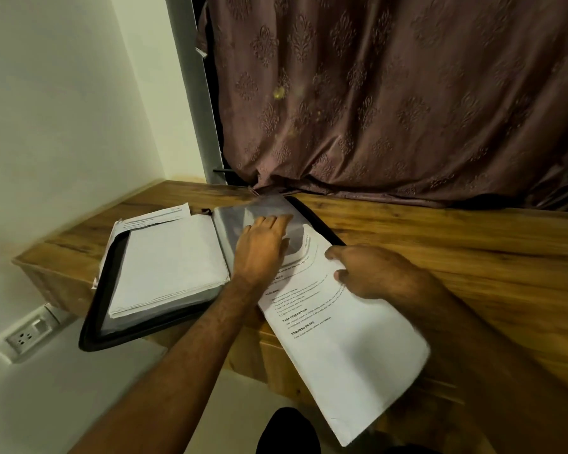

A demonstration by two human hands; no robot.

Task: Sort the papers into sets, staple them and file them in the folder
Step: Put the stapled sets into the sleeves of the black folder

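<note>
A black zip-edged folder (pixel 94 317) lies open on the wooden desk (pixel 440 257), its near-left corner overhanging the desk edge, with a thick stack of white sheets (pixel 168 267) resting on its left half and a few loose printed papers (pixel 151 219) tucked beneath at the far-left corner. On the right half a clear plastic sleeve (pixel 243 214) is pressed flat by the left hand (pixel 263 247), whose fingers are stretched out straight on the film. A white printed set of papers (pixel 335 322) is held by the right hand (pixel 371 270), thumb and fingers pinched on its upper right edge; its leading corner appears to be entering the sleeve, while most of it hangs past the desk front. Whether the set has been stapled cannot be told. A catch of the corner on the sleeve mouth is judged likely if the film is not lifted, which would buckle or crease the sheets. With the grip at one edge only, the unsupported lower part may sag. The overhanging folder could be tipped by a heavy press.
</note>
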